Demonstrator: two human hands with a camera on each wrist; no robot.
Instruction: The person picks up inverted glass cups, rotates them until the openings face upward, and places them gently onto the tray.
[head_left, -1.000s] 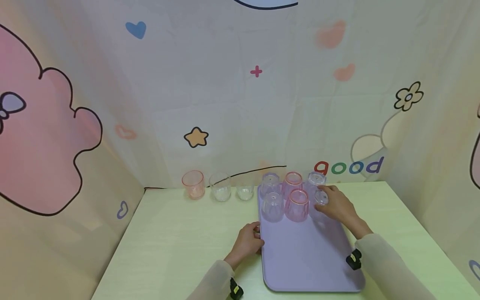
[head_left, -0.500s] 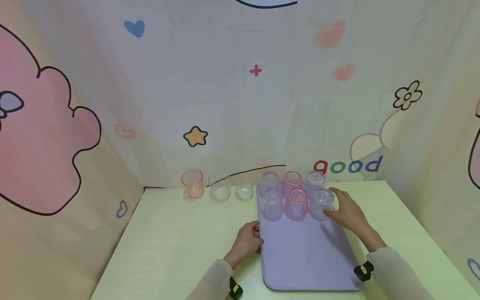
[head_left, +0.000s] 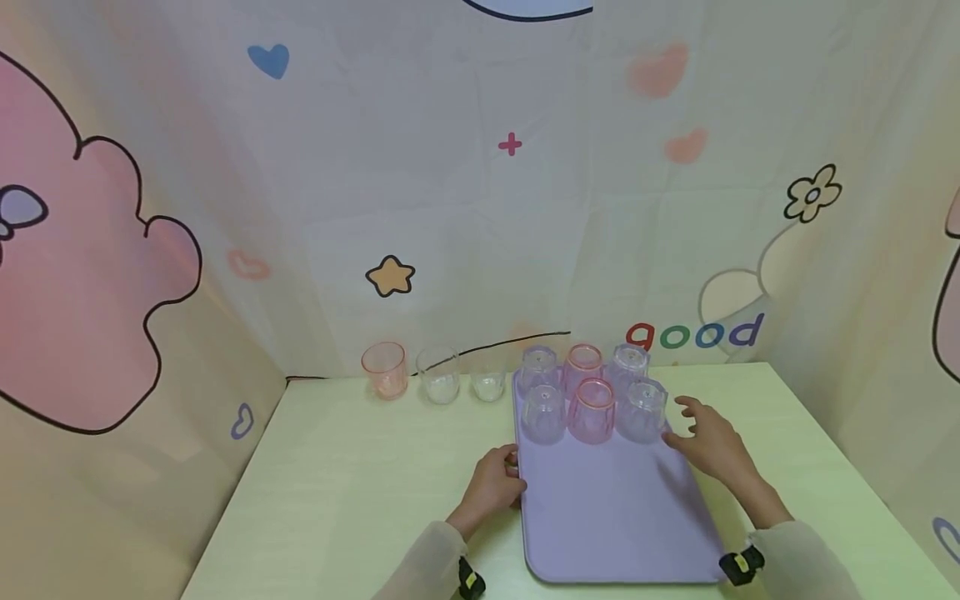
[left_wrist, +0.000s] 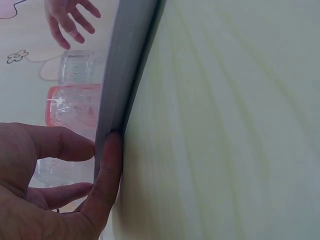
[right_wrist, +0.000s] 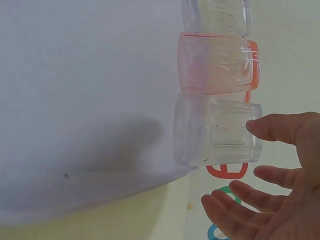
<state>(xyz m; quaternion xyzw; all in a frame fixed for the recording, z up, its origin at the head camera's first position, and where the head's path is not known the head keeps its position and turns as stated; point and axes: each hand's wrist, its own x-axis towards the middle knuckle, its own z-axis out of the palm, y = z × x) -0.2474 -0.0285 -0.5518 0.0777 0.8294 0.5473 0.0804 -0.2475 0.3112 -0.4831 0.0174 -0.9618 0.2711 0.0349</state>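
Note:
A purple tray (head_left: 600, 508) lies on the table with two rows of upside-down glasses at its far end. The front row holds a clear glass (head_left: 544, 414), a pink glass (head_left: 592, 412) and another clear glass (head_left: 642, 412); the back row is partly hidden behind it. My left hand (head_left: 495, 482) pinches the tray's left edge, thumb (left_wrist: 75, 145) and a finger (left_wrist: 111, 160) on either side of the rim. Just right of the front-right clear glass, my right hand (head_left: 716, 446) is spread, apart from the glass in the head view, holding nothing.
Left of the tray, along the back of the table (head_left: 337, 500), stand an upright pink glass (head_left: 387, 373) and two clear glasses, a larger one (head_left: 441, 379) and a smaller one (head_left: 489, 385). A printed curtain (head_left: 450, 192) hangs directly behind the table.
My right hand has set the clear glass down at the right end of the front row, let go and drawn back to the right. The left hand stays on the tray's edge.

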